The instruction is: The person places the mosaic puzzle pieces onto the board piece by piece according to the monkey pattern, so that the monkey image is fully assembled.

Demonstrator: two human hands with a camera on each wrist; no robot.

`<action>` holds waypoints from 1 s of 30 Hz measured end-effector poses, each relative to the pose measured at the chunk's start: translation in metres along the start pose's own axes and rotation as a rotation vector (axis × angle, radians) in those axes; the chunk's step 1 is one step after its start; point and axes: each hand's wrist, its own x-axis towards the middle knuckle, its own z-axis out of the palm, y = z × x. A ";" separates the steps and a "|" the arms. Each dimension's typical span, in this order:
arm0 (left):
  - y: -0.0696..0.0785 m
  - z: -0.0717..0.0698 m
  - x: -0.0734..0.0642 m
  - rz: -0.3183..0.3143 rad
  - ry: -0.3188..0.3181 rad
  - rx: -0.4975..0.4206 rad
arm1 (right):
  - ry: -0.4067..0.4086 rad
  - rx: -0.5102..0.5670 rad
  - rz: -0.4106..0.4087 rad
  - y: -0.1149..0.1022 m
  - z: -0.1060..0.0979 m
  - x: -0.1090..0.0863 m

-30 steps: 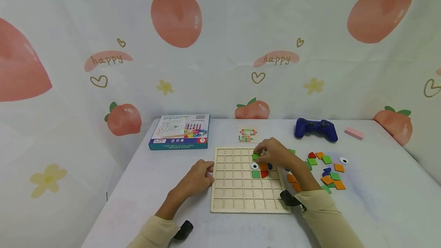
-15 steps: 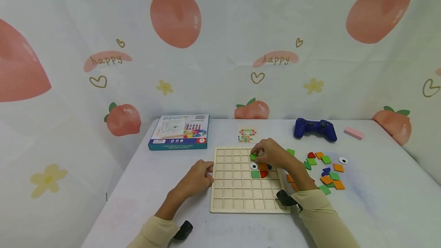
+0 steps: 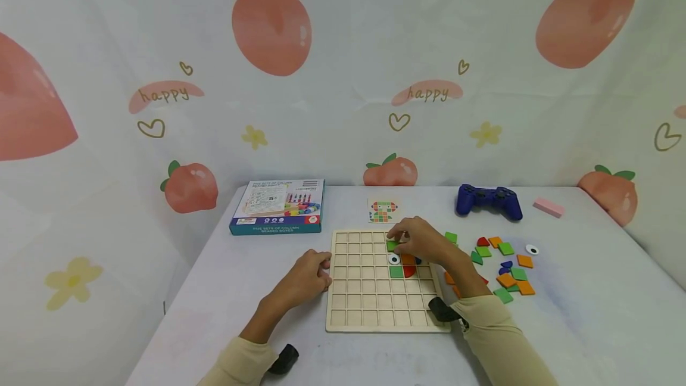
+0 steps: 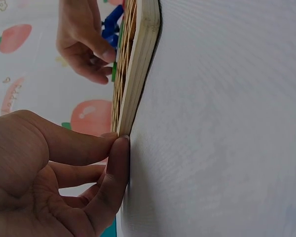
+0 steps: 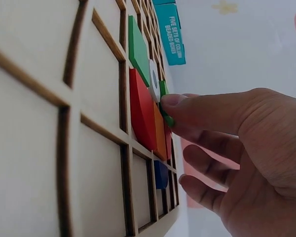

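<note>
A wooden grid board [image 3: 370, 301] lies flat on the table. My left hand [image 3: 305, 276] is at its left side; in the left wrist view the thumb and index finger [image 4: 119, 155] pinch the board's edge. My right hand [image 3: 423, 240] reaches over the upper right and pinches a green square tile [image 3: 392, 246] between thumb and fingers. That tile sits close over a cell just above a round eye tile [image 3: 393, 259]. Around it in the grid are another green tile [image 3: 396, 271], a red curved tile [image 3: 409, 271], an orange tile [image 5: 160, 129] and a blue piece [image 5: 161, 174], the last two partly covered by the hand in the head view.
Loose coloured tiles [image 3: 505, 280] are scattered right of the board, with a second eye tile [image 3: 532, 249]. A pattern card [image 3: 383, 211] lies behind the board. Farther back are a boxed set [image 3: 278, 207], a blue game controller [image 3: 489, 201] and a pink block [image 3: 549, 207].
My right hand has shifted slightly left with the green tile, now lined up more above the eye tile. The left hand stays at the board's edge.
</note>
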 end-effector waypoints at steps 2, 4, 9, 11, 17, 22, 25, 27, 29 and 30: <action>0.000 0.000 0.000 0.000 0.000 -0.003 | -0.001 0.004 -0.003 -0.001 0.000 0.000; 0.000 0.000 0.000 0.000 -0.001 -0.004 | -0.004 0.013 -0.004 -0.002 0.000 -0.001; 0.000 0.000 0.000 -0.003 -0.003 -0.004 | -0.010 0.030 0.003 -0.003 0.000 -0.003; 0.000 0.000 0.000 -0.003 -0.002 -0.005 | -0.008 0.034 0.002 -0.002 -0.001 -0.004; 0.000 -0.001 0.000 0.006 0.000 -0.001 | 0.023 0.034 0.021 0.003 -0.008 -0.006; -0.001 -0.001 0.001 0.010 -0.002 0.003 | 0.038 0.020 0.119 0.011 -0.018 -0.011; -0.001 -0.002 0.001 0.008 -0.003 0.004 | 0.045 0.013 0.167 0.018 -0.025 -0.016; -0.001 -0.002 0.001 0.005 -0.002 0.003 | 0.053 0.008 0.178 0.023 -0.029 -0.019; -0.001 -0.002 0.001 0.001 -0.001 0.003 | 0.064 0.005 0.180 0.029 -0.034 -0.023; -0.001 -0.002 0.000 -0.001 -0.002 0.002 | 0.069 0.007 0.185 0.032 -0.036 -0.025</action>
